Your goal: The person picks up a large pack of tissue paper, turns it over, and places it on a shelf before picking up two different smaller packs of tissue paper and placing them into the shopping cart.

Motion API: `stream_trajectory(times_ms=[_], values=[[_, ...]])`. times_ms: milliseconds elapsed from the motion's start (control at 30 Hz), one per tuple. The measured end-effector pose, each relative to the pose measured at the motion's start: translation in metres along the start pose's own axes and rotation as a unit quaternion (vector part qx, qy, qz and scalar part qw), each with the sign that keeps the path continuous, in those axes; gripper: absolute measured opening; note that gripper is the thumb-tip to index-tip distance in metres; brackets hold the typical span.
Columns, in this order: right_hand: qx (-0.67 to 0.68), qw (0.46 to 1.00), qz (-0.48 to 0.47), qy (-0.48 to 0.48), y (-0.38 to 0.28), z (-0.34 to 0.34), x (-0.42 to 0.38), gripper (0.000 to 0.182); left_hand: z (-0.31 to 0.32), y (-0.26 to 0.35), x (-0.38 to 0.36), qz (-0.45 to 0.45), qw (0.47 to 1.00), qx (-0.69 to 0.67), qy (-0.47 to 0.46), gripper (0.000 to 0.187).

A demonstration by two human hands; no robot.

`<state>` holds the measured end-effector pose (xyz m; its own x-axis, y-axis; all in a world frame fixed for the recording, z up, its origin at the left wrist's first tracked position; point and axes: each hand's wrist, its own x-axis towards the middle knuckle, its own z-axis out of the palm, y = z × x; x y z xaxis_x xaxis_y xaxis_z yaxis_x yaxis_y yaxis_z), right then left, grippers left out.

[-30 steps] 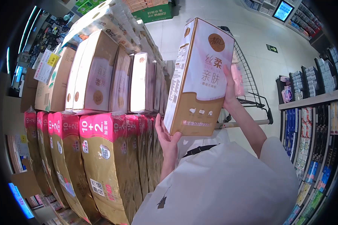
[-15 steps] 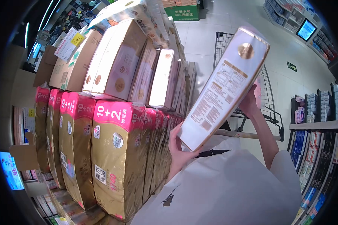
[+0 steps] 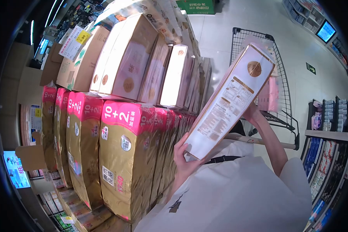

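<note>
Beside the stacked packs (image 3: 123, 162), left hand (image 3: 183, 154) and right hand (image 3: 252, 113) clamp the tilted tissue box (image 3: 228, 104); a loosened grip could drop it.

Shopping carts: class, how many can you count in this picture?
1. The shopping cart stands on the aisle floor at upper right, behind the pack held in both hands; others may be hidden.

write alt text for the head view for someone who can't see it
Two hands hold a tall white and gold tissue pack tilted: the left hand grips its bottom corner and the right hand steadies its far edge. To the left stand stacked gold and pink packs, with a shopping cart behind.
</note>
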<state>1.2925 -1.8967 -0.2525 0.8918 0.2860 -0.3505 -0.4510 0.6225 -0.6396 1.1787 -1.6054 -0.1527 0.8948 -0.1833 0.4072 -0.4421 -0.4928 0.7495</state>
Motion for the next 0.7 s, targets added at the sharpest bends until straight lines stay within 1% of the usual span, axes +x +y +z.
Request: stream_trajectory(times_ms=[33,100,133,200,233,300,333,400,433,500,533,567,633,667,700], values=[[0.004,1.0,0.024,0.001,-0.003,-0.004,-0.003,0.08,0.001,0.0,0.001,-0.004,1.0,0.002,-0.001,0.102],[0.01,0.998,0.056,0.001,-0.008,0.0,-0.005,0.078,0.004,0.005,0.005,-0.048,0.998,0.031,-0.016,0.102],[-0.007,0.999,0.046,0.0,-0.007,0.002,-0.006,0.078,0.005,0.007,0.008,-0.054,0.998,0.034,-0.015,0.102],[-0.042,0.999,0.023,-0.002,-0.022,-0.044,-0.014,0.078,0.008,0.011,0.013,-0.096,0.988,0.103,-0.062,0.104],[-0.061,0.998,0.007,-0.004,-0.023,-0.055,-0.025,0.078,0.01,0.009,0.016,-0.098,0.988,0.105,-0.06,0.104],[-0.097,0.995,-0.027,-0.006,-0.013,-0.061,-0.068,0.078,0.015,0.001,0.021,-0.131,0.985,0.07,-0.088,0.105],[-0.116,0.992,-0.047,-0.007,-0.007,-0.034,-0.075,0.078,0.018,-0.001,0.025,-0.129,0.985,0.071,-0.087,0.105],[-0.155,0.984,-0.087,-0.008,-0.02,0.003,-0.05,0.078,0.025,-0.004,0.034,-0.168,0.979,0.063,-0.095,0.103],[-0.177,0.978,-0.107,-0.009,-0.03,0.018,-0.033,0.078,0.028,-0.006,0.041,-0.165,0.98,0.063,-0.091,0.103],[-0.22,0.965,-0.144,-0.017,-0.048,0.036,-0.012,0.079,0.03,-0.01,0.055,-0.162,0.974,0.111,-0.112,0.097],[-0.241,0.957,-0.162,-0.023,-0.05,0.038,-0.018,0.079,0.029,-0.023,0.053,-0.161,0.972,0.098,-0.137,0.088],[-0.263,0.947,-0.181,-0.031,-0.056,0.037,-0.019,0.079,0.029,-0.032,0.049,-0.158,0.972,0.077,-0.155,0.073],[-0.311,0.923,-0.223,-0.047,-0.067,0.048,-0.02,0.08,0.037,-0.054,0.03,-0.143,0.977,0.042,-0.151,0.058],[-0.407,0.854,-0.317,-0.061,-0.078,0.065,-0.013,0.083,0.041,-0.05,0.035,-0.141,0.98,0.041,-0.137,0.058],[-0.493,0.766,-0.406,-0.075,-0.09,0.081,-0.006,0.087,0.045,-0.043,0.041,-0.242,0.964,-0.064,-0.087,0.058]])
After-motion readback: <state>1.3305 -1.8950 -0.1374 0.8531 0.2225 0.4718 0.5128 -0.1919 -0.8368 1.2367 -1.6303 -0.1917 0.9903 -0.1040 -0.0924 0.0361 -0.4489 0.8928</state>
